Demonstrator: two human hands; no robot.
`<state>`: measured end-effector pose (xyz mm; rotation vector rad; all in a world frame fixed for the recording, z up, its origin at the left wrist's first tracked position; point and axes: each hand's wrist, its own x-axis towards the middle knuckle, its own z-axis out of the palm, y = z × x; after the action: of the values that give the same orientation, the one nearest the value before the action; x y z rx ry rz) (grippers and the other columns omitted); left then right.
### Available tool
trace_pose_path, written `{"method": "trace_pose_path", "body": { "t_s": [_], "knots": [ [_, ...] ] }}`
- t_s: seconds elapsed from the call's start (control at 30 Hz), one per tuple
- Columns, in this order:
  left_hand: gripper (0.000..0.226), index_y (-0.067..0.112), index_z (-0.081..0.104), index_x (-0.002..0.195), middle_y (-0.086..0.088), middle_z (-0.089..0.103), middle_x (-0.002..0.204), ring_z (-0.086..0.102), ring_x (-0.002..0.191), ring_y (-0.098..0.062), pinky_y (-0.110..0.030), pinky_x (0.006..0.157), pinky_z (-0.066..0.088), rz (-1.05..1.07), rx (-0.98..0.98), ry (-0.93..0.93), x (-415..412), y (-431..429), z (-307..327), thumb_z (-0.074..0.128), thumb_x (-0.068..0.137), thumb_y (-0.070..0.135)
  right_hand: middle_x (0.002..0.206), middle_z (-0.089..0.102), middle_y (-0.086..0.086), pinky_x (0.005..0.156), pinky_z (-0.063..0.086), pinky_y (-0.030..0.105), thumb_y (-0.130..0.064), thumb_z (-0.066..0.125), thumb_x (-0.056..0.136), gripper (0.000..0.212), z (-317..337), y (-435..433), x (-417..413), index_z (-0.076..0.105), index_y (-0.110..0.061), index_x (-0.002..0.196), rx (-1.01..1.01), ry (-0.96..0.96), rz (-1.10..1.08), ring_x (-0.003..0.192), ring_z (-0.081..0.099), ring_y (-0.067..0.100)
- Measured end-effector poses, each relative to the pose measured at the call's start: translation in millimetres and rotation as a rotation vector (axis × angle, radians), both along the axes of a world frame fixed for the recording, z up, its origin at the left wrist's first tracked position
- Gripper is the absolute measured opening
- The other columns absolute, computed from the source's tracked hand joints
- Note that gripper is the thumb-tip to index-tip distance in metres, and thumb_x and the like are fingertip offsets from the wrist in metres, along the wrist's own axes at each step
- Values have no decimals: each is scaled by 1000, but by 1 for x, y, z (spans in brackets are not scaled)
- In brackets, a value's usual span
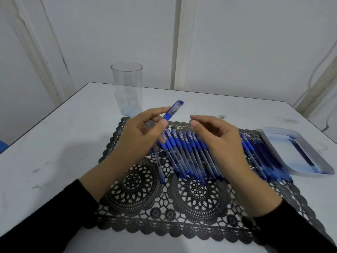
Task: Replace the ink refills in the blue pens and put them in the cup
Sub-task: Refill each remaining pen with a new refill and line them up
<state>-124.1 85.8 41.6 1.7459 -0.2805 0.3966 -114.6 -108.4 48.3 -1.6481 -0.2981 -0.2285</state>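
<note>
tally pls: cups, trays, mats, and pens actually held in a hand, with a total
cup: 1
tray: 1
mat: 1
pen in the left hand: 1
total: 4
The row of pens on the mat is too blurred to count.

Both black-sleeved forearms reach forward. The left hand [140, 136] pinches a blue pen [174, 110]; the right hand [218, 141] hovers beside it, fingers loosely curled.
</note>
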Motion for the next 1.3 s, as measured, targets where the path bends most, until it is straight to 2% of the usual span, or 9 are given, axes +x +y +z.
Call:
{"method": "trace_pose_path", "body": {
  "t_s": [0.07,0.17,0.37,0.47,0.57,0.7,0.97,1.17,1.3],
  "knots": [
    [29,33,66,119,20,68,82,56,49,-22,-36,49,53,-58,195,-33,-2,10,-6,61,97,15,98,74,-8,83,54,20,-21,72,85,28,-1,-4,2,71,-22,113,-54,-38,37,92,68,7],
    [27,37,67,117,9,71,95,54,57,-35,-46,55,52,-97,314,-103,-3,17,-17,67,94,23,98,74,-7,82,55,23,-22,73,84,31,-7,-2,3,71,-21,116,-160,-73,115,92,68,11],
    [29,26,68,116,12,66,86,55,66,-9,-20,59,43,-130,346,-184,3,23,-26,65,88,35,86,74,-3,73,52,19,-18,74,83,18,-16,2,1,76,-15,101,-178,-91,156,79,68,12],
    [29,22,68,118,14,63,84,56,67,-12,-21,58,42,-130,364,-196,5,22,-28,64,90,31,84,74,1,75,55,24,-14,74,84,15,-17,3,1,76,-16,98,-124,-61,162,76,66,13],
    [29,15,68,118,25,61,83,57,71,2,-10,61,39,-145,380,-201,5,21,-28,65,89,14,81,72,3,76,57,28,-13,74,84,14,-20,4,2,75,-16,97,-142,-65,157,74,64,20],
    [31,24,67,117,25,61,82,56,69,-1,-14,60,41,-169,384,-160,4,22,-26,63,88,13,77,70,-1,72,53,20,-11,74,84,13,-22,6,0,75,-20,93,-138,-40,149,70,59,9],
    [39,30,66,118,7,59,78,52,64,-2,-12,58,38,-159,409,-107,1,23,-22,65,91,2,83,71,9,71,53,18,-8,73,84,14,-23,9,-2,75,-17,94,-135,-14,142,71,59,11],
    [36,22,65,125,11,49,69,46,62,-1,-8,61,36,-137,460,-118,2,23,-21,64,93,6,82,71,8,72,52,19,-9,73,84,14,-25,10,-1,74,-18,95,-149,-23,123,72,60,13],
    [45,39,59,127,12,42,66,43,65,-5,-10,65,35,-155,512,-116,6,30,-24,61,93,9,79,70,0,73,53,21,-7,72,84,16,-24,7,2,73,-21,93,-149,-49,87,74,63,14]
  ]
}}
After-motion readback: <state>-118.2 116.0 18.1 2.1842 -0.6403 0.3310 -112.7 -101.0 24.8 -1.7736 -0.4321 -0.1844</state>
